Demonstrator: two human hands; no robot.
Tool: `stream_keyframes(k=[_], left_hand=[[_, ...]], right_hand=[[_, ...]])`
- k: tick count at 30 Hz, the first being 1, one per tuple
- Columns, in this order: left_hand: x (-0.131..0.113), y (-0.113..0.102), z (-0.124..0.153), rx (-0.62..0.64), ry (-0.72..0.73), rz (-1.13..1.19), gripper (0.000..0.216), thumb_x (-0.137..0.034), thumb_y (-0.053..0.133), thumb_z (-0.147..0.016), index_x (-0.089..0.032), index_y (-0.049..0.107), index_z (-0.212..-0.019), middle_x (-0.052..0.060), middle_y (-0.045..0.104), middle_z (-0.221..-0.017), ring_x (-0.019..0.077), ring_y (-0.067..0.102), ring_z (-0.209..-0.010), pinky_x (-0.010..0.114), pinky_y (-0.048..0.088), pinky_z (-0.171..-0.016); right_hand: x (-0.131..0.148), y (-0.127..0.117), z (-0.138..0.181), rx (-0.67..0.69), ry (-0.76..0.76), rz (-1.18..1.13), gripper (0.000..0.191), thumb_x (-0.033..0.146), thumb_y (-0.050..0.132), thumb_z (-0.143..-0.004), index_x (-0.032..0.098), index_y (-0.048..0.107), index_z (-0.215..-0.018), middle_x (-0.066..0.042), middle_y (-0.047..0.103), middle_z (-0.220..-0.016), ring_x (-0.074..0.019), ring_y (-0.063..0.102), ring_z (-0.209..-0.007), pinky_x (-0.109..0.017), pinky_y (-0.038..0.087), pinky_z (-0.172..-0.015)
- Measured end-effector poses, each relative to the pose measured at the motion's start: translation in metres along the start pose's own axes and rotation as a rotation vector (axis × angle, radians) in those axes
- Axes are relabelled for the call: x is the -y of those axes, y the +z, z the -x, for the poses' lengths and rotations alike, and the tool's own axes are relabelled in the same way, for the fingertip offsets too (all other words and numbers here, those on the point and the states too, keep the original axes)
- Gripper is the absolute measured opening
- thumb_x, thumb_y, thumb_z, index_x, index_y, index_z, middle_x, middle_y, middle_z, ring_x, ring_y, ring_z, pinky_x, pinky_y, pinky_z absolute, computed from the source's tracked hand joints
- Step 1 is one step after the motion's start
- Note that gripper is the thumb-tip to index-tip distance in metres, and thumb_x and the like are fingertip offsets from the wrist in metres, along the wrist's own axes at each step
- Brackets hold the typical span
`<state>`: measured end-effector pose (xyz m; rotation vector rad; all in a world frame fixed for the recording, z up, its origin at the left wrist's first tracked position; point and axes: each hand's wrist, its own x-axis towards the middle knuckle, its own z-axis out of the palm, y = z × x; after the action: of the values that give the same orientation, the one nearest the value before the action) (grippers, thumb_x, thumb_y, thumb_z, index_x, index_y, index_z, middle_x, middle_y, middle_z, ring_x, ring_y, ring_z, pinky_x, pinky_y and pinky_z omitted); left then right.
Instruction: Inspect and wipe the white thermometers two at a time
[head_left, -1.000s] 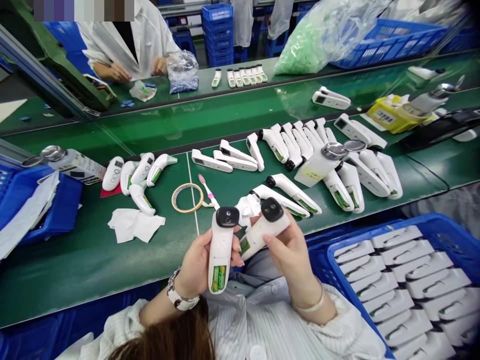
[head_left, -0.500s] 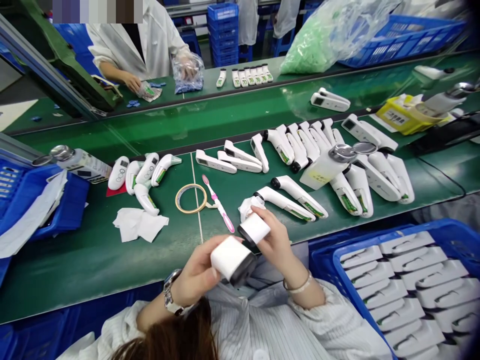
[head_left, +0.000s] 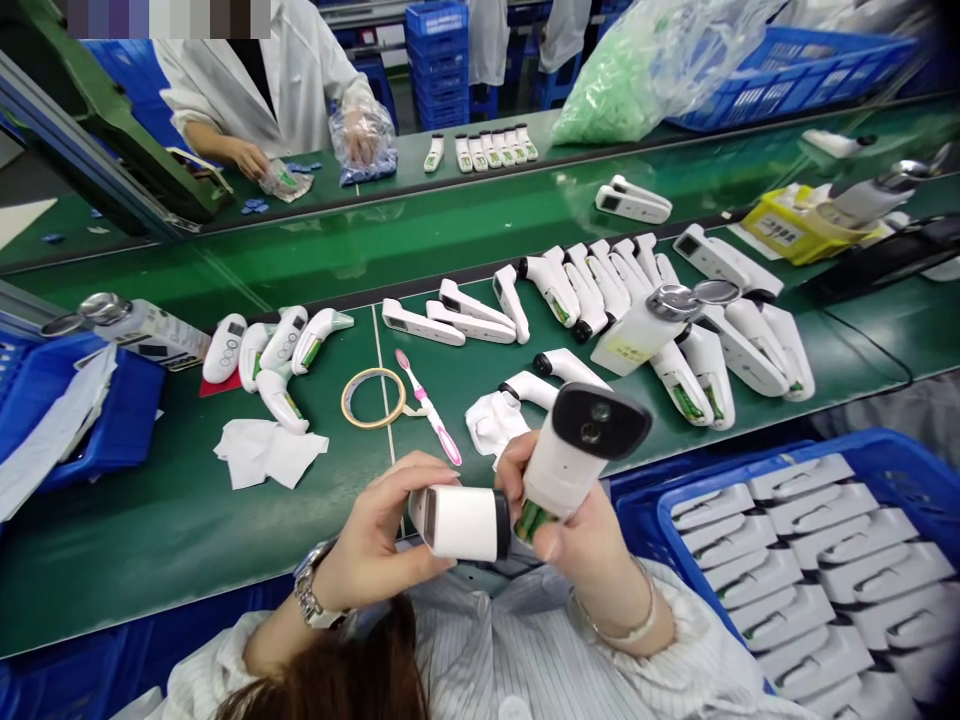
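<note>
My left hand (head_left: 366, 545) is closed round a white infrared thermometer (head_left: 466, 522), its black-rimmed head pointing right. My right hand (head_left: 600, 555) grips a second infrared thermometer (head_left: 568, 462), tilted up so that its black sensor face with two round lenses shows. Green shows in the lower part of this one, by my thumb. The two devices are close together, just above the table's near edge. Beyond my right hand lie a crumpled white cloth (head_left: 491, 425) and two more thermometers (head_left: 574, 368), partly hidden. A pink and white toothbrush (head_left: 426, 405) lies ahead of my hands.
A tape roll (head_left: 346, 400) and another white cloth (head_left: 270, 452) lie leftward. Several thermometers (head_left: 555, 290) line the table's back, near a pump bottle (head_left: 637, 335). A blue crate (head_left: 667, 530) of thermometers stands at right. Opposite, a co-worker's hand (head_left: 247, 160) holds a small bag.
My right hand has turned its thermometer up, so the sensor face now shows. My left hand has rotated its thermometer to lie level, head to the right. The view has shifted slightly.
</note>
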<state>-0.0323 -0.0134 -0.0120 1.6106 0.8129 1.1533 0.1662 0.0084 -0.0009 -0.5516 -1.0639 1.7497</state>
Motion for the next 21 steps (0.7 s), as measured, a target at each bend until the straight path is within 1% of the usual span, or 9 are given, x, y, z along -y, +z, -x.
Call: stream_keyframes(k=[1, 3, 6, 9, 14, 16, 18, 19, 21], left_hand=[[0.000, -0.001, 0.000, 0.004, 0.007, -0.021, 0.050, -0.025, 0.070, -0.072, -0.024, 0.053, -0.119, 0.009, 0.055, -0.103, 0.0226, 0.052, -0.094, 0.034, 0.045, -0.076], [-0.002, -0.003, 0.001, 0.043, 0.053, -0.111, 0.051, -0.021, 0.069, -0.073, -0.024, 0.052, -0.121, 0.010, 0.054, -0.104, 0.0225, 0.053, -0.094, 0.035, 0.046, -0.076], [-0.009, -0.004, -0.001, 0.142, 0.192, -0.277, 0.055, -0.014, 0.067, -0.073, -0.022, 0.050, -0.125, 0.010, 0.055, -0.104, 0.0213, 0.054, -0.092, 0.036, 0.046, -0.078], [-0.013, -0.005, -0.001, 0.159, 0.265, -0.318, 0.055, -0.016, 0.067, -0.074, -0.022, 0.048, -0.126, 0.011, 0.056, -0.103, 0.0211, 0.055, -0.091, 0.038, 0.046, -0.080], [-0.009, -0.006, 0.002, 0.144, 0.241, -0.274, 0.055, -0.017, 0.066, -0.075, -0.024, 0.047, -0.126, 0.011, 0.056, -0.106, 0.0221, 0.055, -0.094, 0.039, 0.046, -0.082], [-0.007, -0.005, 0.004, 0.141, 0.228, -0.261, 0.056, -0.017, 0.066, -0.074, -0.024, 0.047, -0.126, 0.011, 0.055, -0.106, 0.0223, 0.056, -0.094, 0.038, 0.047, -0.080], [-0.007, -0.004, 0.005, 0.130, 0.219, -0.258, 0.056, -0.016, 0.067, -0.074, -0.024, 0.048, -0.126, 0.011, 0.055, -0.105, 0.0225, 0.056, -0.094, 0.038, 0.048, -0.080], [-0.009, -0.004, 0.005, 0.124, 0.223, -0.260, 0.055, -0.017, 0.066, -0.074, -0.024, 0.048, -0.125, 0.011, 0.056, -0.105, 0.0226, 0.056, -0.094, 0.038, 0.048, -0.079], [-0.015, -0.004, 0.003, 0.122, 0.255, -0.292, 0.056, -0.017, 0.065, -0.074, -0.024, 0.047, -0.126, 0.011, 0.057, -0.104, 0.0228, 0.057, -0.093, 0.039, 0.048, -0.079]], right_hand=[[0.001, 0.004, 0.000, 0.020, 0.026, -0.008, 0.040, 0.041, 0.078, -0.065, 0.021, 0.055, -0.092, 0.002, 0.046, -0.073, -0.0096, 0.038, -0.059, -0.024, 0.028, -0.051], [0.001, 0.010, -0.002, 0.027, 0.099, -0.037, 0.034, 0.040, 0.075, -0.069, 0.020, 0.055, -0.088, 0.002, 0.046, -0.070, -0.0094, 0.037, -0.058, -0.023, 0.028, -0.051], [-0.004, 0.015, -0.007, -0.032, 0.234, -0.112, 0.027, 0.034, 0.070, -0.074, 0.019, 0.054, -0.088, 0.003, 0.047, -0.065, -0.0091, 0.039, -0.056, -0.023, 0.030, -0.052], [-0.007, 0.016, -0.009, -0.063, 0.325, -0.186, 0.029, 0.033, 0.069, -0.072, 0.018, 0.054, -0.090, 0.004, 0.049, -0.062, -0.0092, 0.042, -0.054, -0.022, 0.033, -0.052], [-0.006, 0.012, -0.003, -0.051, 0.213, -0.240, 0.029, 0.035, 0.068, -0.074, 0.020, 0.054, -0.095, 0.005, 0.049, -0.062, -0.0093, 0.043, -0.052, -0.023, 0.032, -0.049], [-0.005, 0.010, 0.001, -0.009, 0.184, -0.237, 0.036, 0.040, 0.071, -0.072, 0.021, 0.054, -0.097, 0.004, 0.048, -0.062, -0.0090, 0.039, -0.051, -0.023, 0.029, -0.048], [-0.005, 0.008, 0.002, 0.057, 0.177, -0.236, 0.043, 0.042, 0.075, -0.067, 0.022, 0.053, -0.099, 0.004, 0.048, -0.064, -0.0088, 0.036, -0.051, -0.023, 0.027, -0.047], [-0.006, 0.008, 0.002, 0.078, 0.185, -0.227, 0.044, 0.039, 0.077, -0.065, 0.022, 0.054, -0.099, 0.004, 0.048, -0.065, -0.0083, 0.036, -0.052, -0.022, 0.027, -0.047], [-0.009, 0.007, -0.001, 0.040, 0.227, -0.188, 0.039, 0.033, 0.077, -0.067, 0.021, 0.055, -0.096, 0.005, 0.050, -0.065, -0.0076, 0.039, -0.052, -0.021, 0.030, -0.048]])
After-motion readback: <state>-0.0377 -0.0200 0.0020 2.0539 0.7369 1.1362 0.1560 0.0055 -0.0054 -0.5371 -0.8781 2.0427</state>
